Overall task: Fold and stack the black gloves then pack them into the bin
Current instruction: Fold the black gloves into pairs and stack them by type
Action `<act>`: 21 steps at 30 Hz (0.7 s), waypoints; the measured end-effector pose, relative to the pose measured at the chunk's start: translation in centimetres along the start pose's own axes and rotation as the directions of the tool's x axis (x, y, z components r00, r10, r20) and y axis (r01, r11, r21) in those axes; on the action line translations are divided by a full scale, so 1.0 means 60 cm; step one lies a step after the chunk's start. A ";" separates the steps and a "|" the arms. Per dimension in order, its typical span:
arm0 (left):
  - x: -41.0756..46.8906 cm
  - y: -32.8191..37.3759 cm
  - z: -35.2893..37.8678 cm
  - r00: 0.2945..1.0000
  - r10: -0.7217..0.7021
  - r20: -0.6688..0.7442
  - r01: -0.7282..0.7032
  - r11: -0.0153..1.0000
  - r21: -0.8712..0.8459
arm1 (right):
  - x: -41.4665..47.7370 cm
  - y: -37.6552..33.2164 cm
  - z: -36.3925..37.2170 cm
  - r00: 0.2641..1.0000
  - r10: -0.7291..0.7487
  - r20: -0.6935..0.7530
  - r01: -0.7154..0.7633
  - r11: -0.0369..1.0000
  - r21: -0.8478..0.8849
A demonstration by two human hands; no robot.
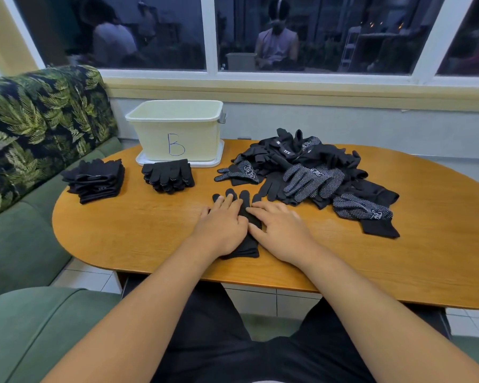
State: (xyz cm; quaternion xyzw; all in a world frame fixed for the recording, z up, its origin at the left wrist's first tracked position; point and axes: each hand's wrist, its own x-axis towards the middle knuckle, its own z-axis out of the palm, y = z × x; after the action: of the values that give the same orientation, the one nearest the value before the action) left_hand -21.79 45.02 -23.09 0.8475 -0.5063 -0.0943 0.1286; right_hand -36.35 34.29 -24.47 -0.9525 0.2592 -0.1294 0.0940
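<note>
You're in the folding step: left hand [221, 225] and right hand [281, 230] lie flat, each grip spread, pressing one black glove [245, 246] onto the desk [138, 233]. Next, likely, fold it over and set it on the stack [168, 175] by the bin [177, 128].

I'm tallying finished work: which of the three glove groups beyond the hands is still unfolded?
The loose pile right of the bin: its gloves sprawl tangled; the left stack and middle stack are neatly folded.
</note>
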 end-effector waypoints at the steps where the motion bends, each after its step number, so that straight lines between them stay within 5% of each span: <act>1: 0.006 -0.003 -0.002 1.000 -0.002 0.018 0.002 1.000 0.000 | 0.000 0.001 0.000 1.000 -0.001 0.004 0.001 1.000 -0.001; 12: 0.013 -0.018 -0.010 0.991 0.135 0.008 -0.135 0.989 -0.068 | -0.002 0.007 -0.002 0.998 0.055 -0.023 -0.054 0.996 0.071; 18: -0.007 -0.041 -0.013 0.968 0.015 -0.251 -0.109 0.924 -0.366 | -0.015 0.007 -0.010 0.993 0.084 -0.089 -0.066 0.980 0.190; 21: -0.047 -0.054 -0.014 0.950 0.013 -0.311 -0.136 0.915 -0.379 | -0.033 0.015 -0.019 0.984 0.104 -0.145 -0.049 0.938 0.343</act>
State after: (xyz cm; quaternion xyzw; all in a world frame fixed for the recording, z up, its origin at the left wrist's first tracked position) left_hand -20.17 49.09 -23.25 0.7881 -0.4835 -0.0591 0.3764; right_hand -38.74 34.43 -23.98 -0.8978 0.2768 -0.2446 0.2398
